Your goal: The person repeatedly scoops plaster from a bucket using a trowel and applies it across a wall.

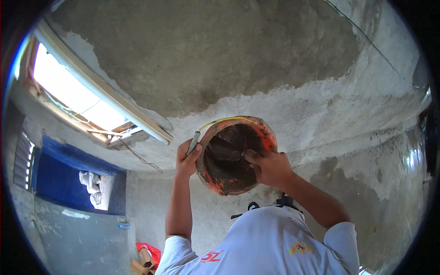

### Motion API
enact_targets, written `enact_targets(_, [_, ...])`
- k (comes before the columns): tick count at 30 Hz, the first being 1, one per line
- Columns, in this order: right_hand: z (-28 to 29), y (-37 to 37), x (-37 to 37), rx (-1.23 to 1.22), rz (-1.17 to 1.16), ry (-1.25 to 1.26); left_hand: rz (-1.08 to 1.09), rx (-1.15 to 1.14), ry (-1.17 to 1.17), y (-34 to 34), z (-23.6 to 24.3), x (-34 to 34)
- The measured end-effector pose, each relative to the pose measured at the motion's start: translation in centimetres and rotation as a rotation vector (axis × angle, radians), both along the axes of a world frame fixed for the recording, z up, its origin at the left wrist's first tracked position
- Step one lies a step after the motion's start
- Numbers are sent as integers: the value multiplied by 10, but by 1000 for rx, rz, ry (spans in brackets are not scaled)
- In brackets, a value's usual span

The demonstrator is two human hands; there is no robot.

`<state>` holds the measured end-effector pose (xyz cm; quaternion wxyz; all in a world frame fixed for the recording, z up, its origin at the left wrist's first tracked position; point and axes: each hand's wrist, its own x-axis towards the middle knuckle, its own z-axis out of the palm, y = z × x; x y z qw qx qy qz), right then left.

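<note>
Hidden behind the orange bucket's rim at three o'clock: right hand fingertips. Cut off at six o'clock: white shirt. Too small to identify: bundle at seven o'clock.

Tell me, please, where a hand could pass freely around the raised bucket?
Bare room lies left of the left hand, toward the window frame, and right of the right hand, along the plastered wall. Crowded at the orange bucket, where both hands grip.

Red bag and wood blocks on floor.
</note>
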<state>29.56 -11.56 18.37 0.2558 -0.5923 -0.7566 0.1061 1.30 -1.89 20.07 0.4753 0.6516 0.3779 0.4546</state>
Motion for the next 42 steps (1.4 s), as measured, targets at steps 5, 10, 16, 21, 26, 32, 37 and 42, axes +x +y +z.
enact_targets(5, [-9,10,19,-28,233,-206,64,53,23,7,8,13])
enact_targets(10, [26,26,48,-172,302,-317,177,72,24,9,8,27])
enact_targets(16, [2,37,61,49,229,-112,111,102,-4,8,15,53])
enact_targets(21, [0,36,65,-9,413,-343,127,81,63,6,17,59])
enact_targets(26, [15,38,90,-113,376,-360,159,40,75,-2,13,63])
enact_targets(32, [-3,38,89,52,275,-264,148,26,43,1,16,66])
enact_targets(37, [-2,32,96,-68,403,-327,132,17,37,5,18,56])
enact_targets(42, [5,36,87,51,241,-239,193,68,36,1,21,63])
